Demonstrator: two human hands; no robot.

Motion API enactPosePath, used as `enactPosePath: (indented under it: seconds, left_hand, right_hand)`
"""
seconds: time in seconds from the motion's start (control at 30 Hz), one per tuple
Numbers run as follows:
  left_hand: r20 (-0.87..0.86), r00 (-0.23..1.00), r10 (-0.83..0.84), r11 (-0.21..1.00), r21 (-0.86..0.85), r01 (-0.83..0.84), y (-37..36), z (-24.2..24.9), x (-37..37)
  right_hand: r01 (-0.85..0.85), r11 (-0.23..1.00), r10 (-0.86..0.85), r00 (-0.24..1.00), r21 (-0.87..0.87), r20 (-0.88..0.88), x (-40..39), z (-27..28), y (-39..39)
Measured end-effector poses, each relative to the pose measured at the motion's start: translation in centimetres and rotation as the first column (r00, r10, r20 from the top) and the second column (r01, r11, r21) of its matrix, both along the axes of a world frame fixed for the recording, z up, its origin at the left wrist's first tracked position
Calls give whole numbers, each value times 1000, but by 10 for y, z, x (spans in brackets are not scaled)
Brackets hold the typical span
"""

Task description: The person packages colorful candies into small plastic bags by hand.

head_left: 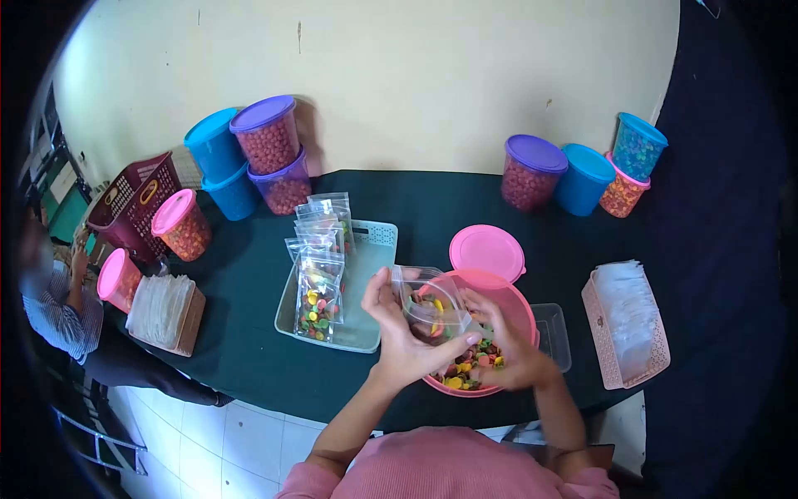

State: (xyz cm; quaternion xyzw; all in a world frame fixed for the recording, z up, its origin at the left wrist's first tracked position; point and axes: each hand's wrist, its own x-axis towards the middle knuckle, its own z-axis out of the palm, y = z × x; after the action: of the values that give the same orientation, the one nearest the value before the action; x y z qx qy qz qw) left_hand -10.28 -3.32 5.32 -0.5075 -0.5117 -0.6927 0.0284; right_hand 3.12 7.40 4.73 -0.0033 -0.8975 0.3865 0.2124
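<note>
Plastic bag (428, 293) (see-through), glossy.

- Clear plastic bag (421, 287): thin, shiny and see-through, pinched in the left hand (407, 343) between the thumb and the fingers; it is tilted, its right side close against the fingers of the right hand (514, 359). Yellow and brown show through it, but whether these pieces lie inside or behind it cannot be told.
- Pink tub (527, 320): round, uncovered, sitting upright directly below the grip, its rim showing beyond the right hand and partly hidden by both hands.
- Small candy-like pieces (460, 382): flat, roundish, yellow, green, orange-red and brown, heaped loosely in the tub beneath the held bag.
</note>
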Motion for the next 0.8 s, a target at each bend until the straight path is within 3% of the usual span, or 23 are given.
enactPosePath:
  seconds: [0.03,0.07,0.13,0.17,0.2,0.27,0.3,0.4,0.47,0.53,0.6,0.73,0.77,0.8]
  left_hand:
    - [-70,997,39,999,-23,-41,6,-3,2]
    - [-70,997,34,999,-21,-35,10,-7,6]
    - [-174,977,-121,992,19,127,13,-13,16]
    - [-215,960,-177,984,-46,171,3,-7,16]
    - [-221,958,-184,983,-48,178,1,-5,15]
    - [144,866,-478,878,109,467,-4,-2,12]
    - [142,864,-483,875,105,472,-8,-2,8]
    - [110,845,-524,797,-287,532,-22,-3,-4]
    - [170,850,-498,790,-316,526,-30,-6,3]
    - [158,863,-480,713,-502,489,-35,-25,0]
    - [177,842,-509,732,-427,532,-36,-27,3]
    - [175,838,-517,745,-389,541,-42,-15,2]
    - [228,838,-495,768,-335,545,-42,-17,1]
    - [283,833,-475,790,-279,546,-42,-21,1]
  right_hand:
    - [-113,949,67,984,-293,-163,-1,0,-13]
    - [-108,951,62,985,-291,-163,-5,-6,-24]
    - [70,947,-166,942,-314,-292,-13,-23,-39]
    - [-11,862,-171,935,-507,-311,-12,-26,-36]
    - [-8,862,-178,932,-508,-317,-8,-23,-34]
    - [29,753,-219,953,-657,-210,4,-9,-32]
    - [6,791,-207,943,-612,-259,7,-5,-32]
    - [-23,843,-202,913,-537,-356,11,1,-41]
    - [-16,893,-177,907,-450,-383,10,9,-42]
    - [-12,933,-145,902,-359,-406,6,13,-42]
    - [-91,798,-165,918,-596,-362,1,13,-45]
    - [-28,809,-166,947,-587,-274,-8,19,-49]
    - [-4,887,-157,937,-461,-311,-12,10,-46]
    - [-4,888,-155,938,-460,-309,-15,10,-46]
